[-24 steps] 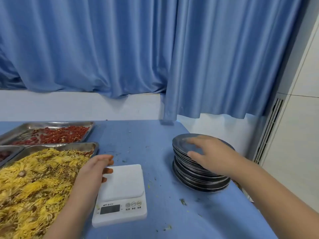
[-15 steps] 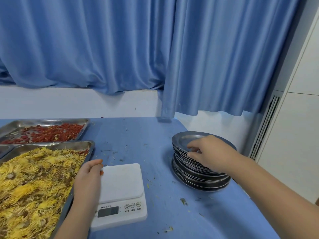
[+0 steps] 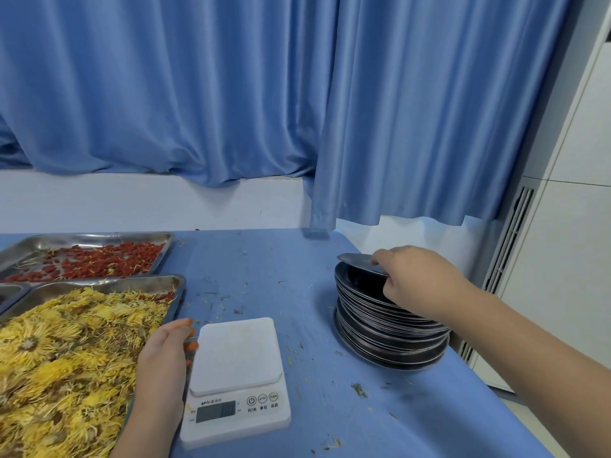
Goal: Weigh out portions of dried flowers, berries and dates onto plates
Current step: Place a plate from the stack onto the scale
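Plate (image 3: 358, 261): top of stack (image 3: 390, 328), on counter (image 3: 264, 276), 3 o'clock of scale (image 3: 236, 371); tilted.
Handling: thin steel, so likely light, stiff and slick (may nest tight on next plate); best pinched at rim.
Right hand (image 3: 416, 279): pinching plate rim.
Left hand (image 3: 162, 355): relaxed, holding nothing, fingers at scale's 9 o'clock edge.
Flowers (image 3: 66, 352) at 9 o'clock of scale, berries (image 3: 99, 259) at 11 o'clock.
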{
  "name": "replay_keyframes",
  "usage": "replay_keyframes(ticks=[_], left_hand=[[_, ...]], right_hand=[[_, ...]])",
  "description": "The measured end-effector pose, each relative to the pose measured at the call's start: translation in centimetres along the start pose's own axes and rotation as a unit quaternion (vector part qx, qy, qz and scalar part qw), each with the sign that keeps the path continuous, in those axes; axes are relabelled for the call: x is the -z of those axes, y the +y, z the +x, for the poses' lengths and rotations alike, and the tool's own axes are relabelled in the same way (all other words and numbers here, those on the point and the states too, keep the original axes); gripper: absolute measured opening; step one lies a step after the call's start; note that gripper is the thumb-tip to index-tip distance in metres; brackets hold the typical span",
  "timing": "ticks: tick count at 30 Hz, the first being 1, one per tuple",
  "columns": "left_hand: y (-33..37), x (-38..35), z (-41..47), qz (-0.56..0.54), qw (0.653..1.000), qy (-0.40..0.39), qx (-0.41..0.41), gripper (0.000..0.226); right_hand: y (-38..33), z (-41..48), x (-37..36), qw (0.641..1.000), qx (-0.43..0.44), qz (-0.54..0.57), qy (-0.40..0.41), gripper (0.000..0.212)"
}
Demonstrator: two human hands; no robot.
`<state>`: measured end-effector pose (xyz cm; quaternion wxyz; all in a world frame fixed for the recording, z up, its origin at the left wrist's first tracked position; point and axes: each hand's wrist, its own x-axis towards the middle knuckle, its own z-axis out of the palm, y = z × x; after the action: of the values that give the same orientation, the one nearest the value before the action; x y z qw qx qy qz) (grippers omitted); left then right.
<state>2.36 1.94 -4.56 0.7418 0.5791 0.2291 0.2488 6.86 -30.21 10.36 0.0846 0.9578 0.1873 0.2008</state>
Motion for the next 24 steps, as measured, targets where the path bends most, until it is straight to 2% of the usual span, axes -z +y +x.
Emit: replay_keyframes(ticks=[2, 7, 10, 14, 20, 24], left_hand=[[0.1, 0.0, 0.0, 0.000, 1.000, -0.003, -0.005, 0.015], [0.1, -0.1, -0.3, -0.001, 0.999, -0.033, -0.009, 0.012], [0.2, 0.0, -0.4, -0.014, 0.999, -0.037, -0.010, 0.012], [0.7, -0.2, -0.1, -0.048, 0.999, -0.016, -0.007, 0.012], [0.9, 0.5, -0.4, -0.093, 0.993, 0.012, -0.066, 0.020], [1.6, 1.2, -0.2, -0.184, 0.981, 0.048, -0.039, 0.022]], right_hand=[[0.1, -0.1, -0.4, 0.999, 0.000, -0.022, 0.027, 0.031], [-0.1, -0.7, -0.1, 0.986, 0.030, -0.097, 0.133, 0.004], [-1.1, -0.8, 1.1, 0.970, 0.057, -0.091, 0.218, 0.024], [-4.2, -0.9, 2.1, 0.946, 0.118, -0.032, 0.302, 0.024], [-11.2, -2.6, -0.8, 0.909, 0.243, 0.052, 0.333, 0.022], [-14.0, -2.9, -4.5, 0.905, 0.281, 0.073, 0.312, 0.029]])
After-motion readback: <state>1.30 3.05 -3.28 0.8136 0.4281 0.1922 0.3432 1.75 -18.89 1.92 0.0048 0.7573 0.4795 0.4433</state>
